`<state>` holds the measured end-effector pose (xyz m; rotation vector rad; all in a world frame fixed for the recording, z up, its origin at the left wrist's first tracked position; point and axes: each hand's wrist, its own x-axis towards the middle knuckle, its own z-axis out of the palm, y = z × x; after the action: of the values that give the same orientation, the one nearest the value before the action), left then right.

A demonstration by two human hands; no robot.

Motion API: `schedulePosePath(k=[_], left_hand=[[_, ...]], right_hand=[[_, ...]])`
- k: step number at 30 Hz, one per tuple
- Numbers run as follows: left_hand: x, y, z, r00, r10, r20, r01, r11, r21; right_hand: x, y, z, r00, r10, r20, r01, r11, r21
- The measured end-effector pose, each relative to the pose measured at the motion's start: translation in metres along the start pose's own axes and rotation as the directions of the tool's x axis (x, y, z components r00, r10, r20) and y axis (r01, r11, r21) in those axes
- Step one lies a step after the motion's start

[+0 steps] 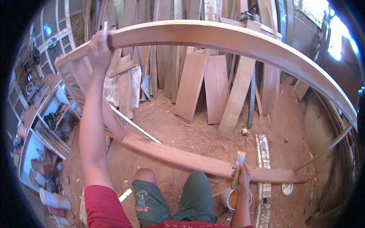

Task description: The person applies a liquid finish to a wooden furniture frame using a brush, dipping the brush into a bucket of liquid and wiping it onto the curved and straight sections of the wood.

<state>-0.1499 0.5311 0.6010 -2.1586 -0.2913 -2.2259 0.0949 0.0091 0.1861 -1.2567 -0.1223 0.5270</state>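
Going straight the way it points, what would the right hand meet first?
Likely the lower wooden beam, which the right hand overlaps in view; depth is unclear, so it might pass above.

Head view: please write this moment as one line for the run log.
left hand: gripping wooden frame | right hand: holding scraper, blade pointing away from body | white bucket: partly hidden by right forearm

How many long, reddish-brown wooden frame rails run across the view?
2: the upper rail, gripped by the left hand near its left end, and the lower rail, passing behind the right hand. More could be hidden.
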Motion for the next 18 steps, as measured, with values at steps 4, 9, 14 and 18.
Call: schedulePosePath(k=[4, 9, 14, 18], left_hand=[[0.004, 0.012, -0.011, 0.996, 0.054, 0.067, -0.053, 0.998, -0.018], [0.013, 0.013, -0.016, 0.983, 0.146, 0.107, -0.147, 0.989, -0.003], [0.020, -0.016, -0.013, 0.905, 0.425, 0.035, -0.423, 0.905, -0.042], [0.036, -0.082, -0.044, 0.901, 0.431, -0.051, -0.431, 0.902, 0.004]], right_hand=[[0.008, -0.018, 0.056, 0.989, -0.012, 0.149, 0.013, 1.000, -0.007], [-0.005, -0.022, 0.135, 0.959, -0.056, 0.279, 0.040, 0.997, 0.064], [-0.023, -0.011, 0.202, 0.949, -0.096, 0.301, 0.076, 0.994, 0.078], [-0.049, -0.021, 0.250, 0.956, -0.240, 0.169, 0.238, 0.971, 0.027]])
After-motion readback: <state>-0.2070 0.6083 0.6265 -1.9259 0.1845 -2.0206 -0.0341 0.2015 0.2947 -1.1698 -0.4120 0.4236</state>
